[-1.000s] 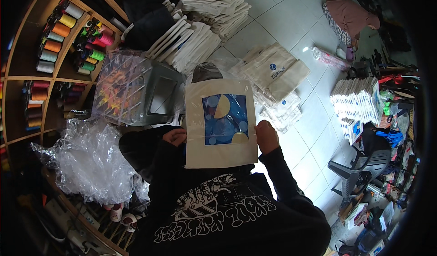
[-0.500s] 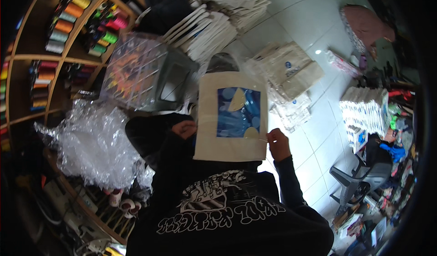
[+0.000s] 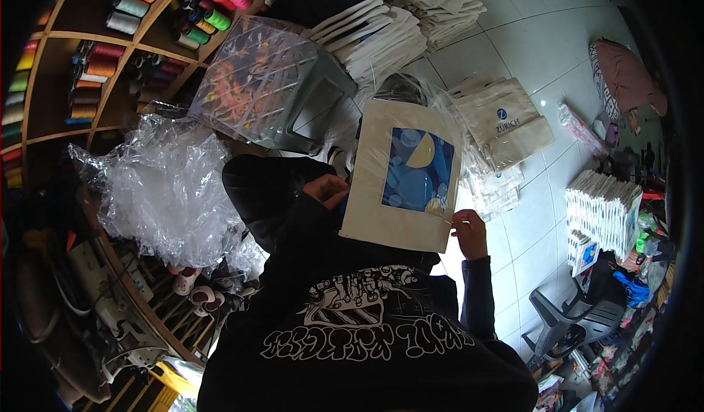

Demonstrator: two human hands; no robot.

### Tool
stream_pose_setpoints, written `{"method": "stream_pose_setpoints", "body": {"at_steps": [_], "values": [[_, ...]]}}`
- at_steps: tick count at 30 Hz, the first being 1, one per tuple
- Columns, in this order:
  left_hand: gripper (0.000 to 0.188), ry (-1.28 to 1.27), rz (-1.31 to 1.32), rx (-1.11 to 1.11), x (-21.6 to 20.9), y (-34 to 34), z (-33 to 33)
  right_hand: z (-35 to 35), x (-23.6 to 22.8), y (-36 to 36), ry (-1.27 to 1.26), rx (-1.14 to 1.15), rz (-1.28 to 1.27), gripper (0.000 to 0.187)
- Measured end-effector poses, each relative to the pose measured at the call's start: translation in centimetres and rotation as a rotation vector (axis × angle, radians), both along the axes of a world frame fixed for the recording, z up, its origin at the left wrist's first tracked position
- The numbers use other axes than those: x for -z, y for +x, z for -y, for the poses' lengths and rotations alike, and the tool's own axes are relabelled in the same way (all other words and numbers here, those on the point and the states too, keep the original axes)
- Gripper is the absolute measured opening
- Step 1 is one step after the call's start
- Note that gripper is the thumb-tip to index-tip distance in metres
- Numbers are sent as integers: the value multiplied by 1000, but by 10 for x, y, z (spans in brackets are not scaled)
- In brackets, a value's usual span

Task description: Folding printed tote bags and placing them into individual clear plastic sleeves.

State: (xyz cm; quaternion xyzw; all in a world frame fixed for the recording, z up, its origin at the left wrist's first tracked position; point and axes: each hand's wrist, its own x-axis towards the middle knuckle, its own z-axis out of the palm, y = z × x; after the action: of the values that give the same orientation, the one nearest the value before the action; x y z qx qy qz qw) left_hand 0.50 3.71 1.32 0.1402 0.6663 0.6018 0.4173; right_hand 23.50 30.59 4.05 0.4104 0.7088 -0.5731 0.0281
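1. Canvas bag [image 3: 400, 177], cream with a blue print, is held up in front of the chest, above the tiled floor [image 3: 528, 53]. A clear sleeve [image 3: 447, 119] covers its top and right side.
2. Left hand [image 3: 326, 190] is closed in a pinch on the bag's left edge. Right hand [image 3: 468, 232] pinches the lower right corner, where the film ends; I cannot tell whether it grips film, cloth, or both.
3. Thin film could tear, I judge, if the right hand pulls while the corner catches.
4. Bag could buckle inside the sleeve if the hands pull unevenly, since it hangs unsupported.
5. Slipping from either pinch would drop it onto the bags [image 3: 506, 122] on the floor below.
6. Loose plastic [image 3: 165, 192] heaped at the left sits close to the left elbow and could snag or be dragged.
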Motion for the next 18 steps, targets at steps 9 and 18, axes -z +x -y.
{"method": "stream_pose_setpoints", "body": {"at_steps": [9,18], "values": [[17,-101,-273,-110,-11,15,-7,2,4,1,17,0,35,15],[11,-184,-383,-311,-25,24,-9,3,-1,-3,-5,7,58,16]]}}
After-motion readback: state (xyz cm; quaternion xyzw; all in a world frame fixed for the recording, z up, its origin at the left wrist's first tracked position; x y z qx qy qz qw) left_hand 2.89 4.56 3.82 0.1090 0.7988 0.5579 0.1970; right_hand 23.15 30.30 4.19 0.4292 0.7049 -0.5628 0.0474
